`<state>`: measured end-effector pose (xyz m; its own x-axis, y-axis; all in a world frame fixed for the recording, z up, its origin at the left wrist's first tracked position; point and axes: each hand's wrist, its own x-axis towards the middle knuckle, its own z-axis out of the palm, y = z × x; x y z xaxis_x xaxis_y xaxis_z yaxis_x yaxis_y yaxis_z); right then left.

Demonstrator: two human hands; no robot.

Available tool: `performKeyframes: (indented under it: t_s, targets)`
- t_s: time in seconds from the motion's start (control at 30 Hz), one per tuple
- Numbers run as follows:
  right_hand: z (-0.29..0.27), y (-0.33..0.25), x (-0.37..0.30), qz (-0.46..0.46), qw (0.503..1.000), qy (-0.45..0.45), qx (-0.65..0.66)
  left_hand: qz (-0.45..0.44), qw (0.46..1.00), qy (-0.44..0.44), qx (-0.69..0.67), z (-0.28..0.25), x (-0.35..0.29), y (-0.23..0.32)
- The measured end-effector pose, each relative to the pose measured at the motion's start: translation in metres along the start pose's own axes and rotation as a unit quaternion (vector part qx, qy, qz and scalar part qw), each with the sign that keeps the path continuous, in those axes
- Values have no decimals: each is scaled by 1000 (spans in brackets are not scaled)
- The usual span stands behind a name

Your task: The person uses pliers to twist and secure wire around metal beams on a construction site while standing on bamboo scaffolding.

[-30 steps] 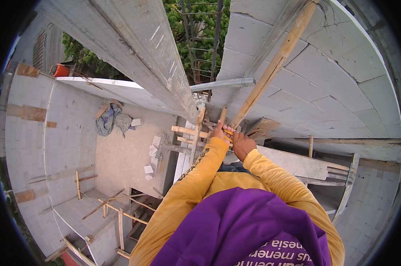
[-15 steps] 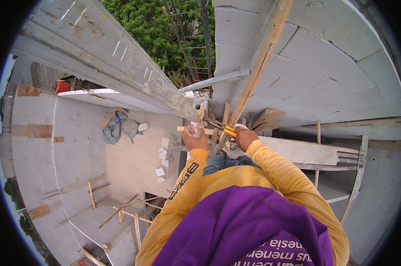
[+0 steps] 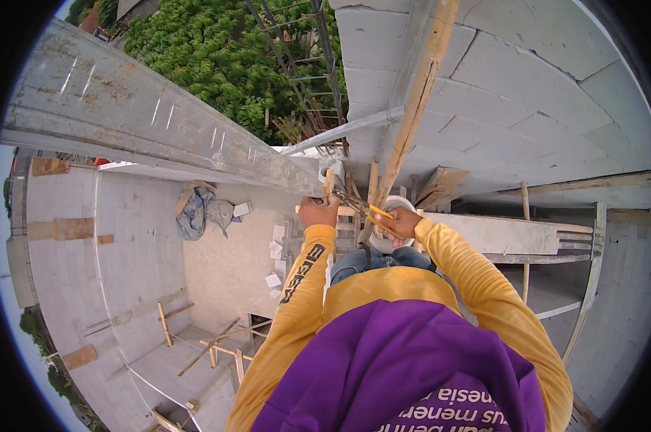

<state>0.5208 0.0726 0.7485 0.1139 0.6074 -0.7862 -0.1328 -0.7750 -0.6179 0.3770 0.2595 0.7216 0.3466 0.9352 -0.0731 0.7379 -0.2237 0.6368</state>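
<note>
In the head view, two yellow sleeves are reaching forward and angling inward near a pale block wall. The right hand is holding yellow-handled pliers, its fingers wrapping the parted handles over a white bucket, the metal end pointing left toward an upright wooden strip. The left hand is curling at that strip's foot; from here I cannot tell whether its fingers are gripping it.

Looks like an outdoor building site: has bare block walls, a long wooden prop, an upright cage of steel bars and rough flooring; opens onto leafy trees.
</note>
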Motion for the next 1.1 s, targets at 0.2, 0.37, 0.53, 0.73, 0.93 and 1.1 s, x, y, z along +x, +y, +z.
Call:
performKeyframes:
  t_s: [0.2,0.37,0.53,0.73,0.93,1.1]
  targets:
    - [-12,15,9,10,958,-170,232,8,1000,-1,-17,3,2,-5]
    - [-8,15,6,-131,972,70,-184,27,999,-2,23,1,3,-3]
    - [3,-9,-32,-230,878,250,-339,22,1000,2,13,0,2,-7]
    - [17,7,-22,-275,816,368,-350,29,999,7,-14,1,1,-4]
    - [1,23,7,-197,948,162,-189,33,999,-3,-21,2,3,-8]
    - [-6,14,3,-30,988,-18,153,26,998,-34,-36,-6,2,-5]
